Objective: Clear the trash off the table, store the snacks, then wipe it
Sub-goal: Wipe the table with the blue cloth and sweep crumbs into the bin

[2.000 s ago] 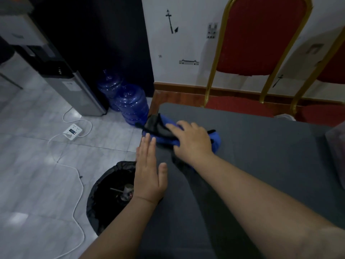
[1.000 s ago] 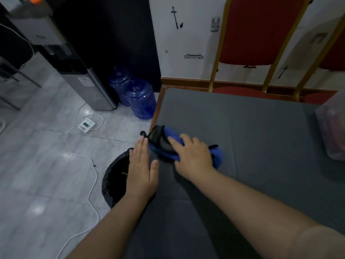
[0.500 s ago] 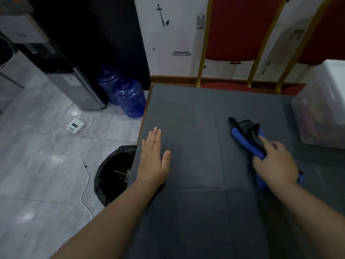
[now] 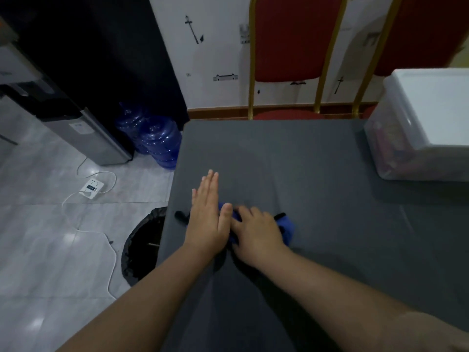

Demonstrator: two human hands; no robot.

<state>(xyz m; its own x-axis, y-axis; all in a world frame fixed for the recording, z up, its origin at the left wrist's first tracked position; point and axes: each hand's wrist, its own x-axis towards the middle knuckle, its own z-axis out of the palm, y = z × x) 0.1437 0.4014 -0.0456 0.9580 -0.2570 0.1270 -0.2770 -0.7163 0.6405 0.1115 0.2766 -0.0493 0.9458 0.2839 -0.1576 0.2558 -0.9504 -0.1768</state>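
A blue and black cloth (image 4: 286, 224) lies on the grey table (image 4: 317, 174) near its left edge. My right hand (image 4: 256, 235) presses down on the cloth and covers most of it. My left hand (image 4: 206, 214) lies flat on the table, fingers together, touching the cloth's left side; a black end of the cloth sticks out to its left. A lidded clear plastic box (image 4: 418, 128) with snack packets inside stands at the table's far right. A black-lined trash bin (image 4: 142, 242) stands on the floor just below the table's left edge.
Two red chairs with gold frames (image 4: 286, 47) stand behind the table against the white wall. Blue water jugs (image 4: 154, 138), a water dispenser (image 4: 83, 130) and a white power strip (image 4: 91, 188) with a trailing cable are on the tiled floor to the left.
My right hand has swept the cloth from the table's right side back to the left, up against my left hand. My left hand has stayed flat near the left edge.
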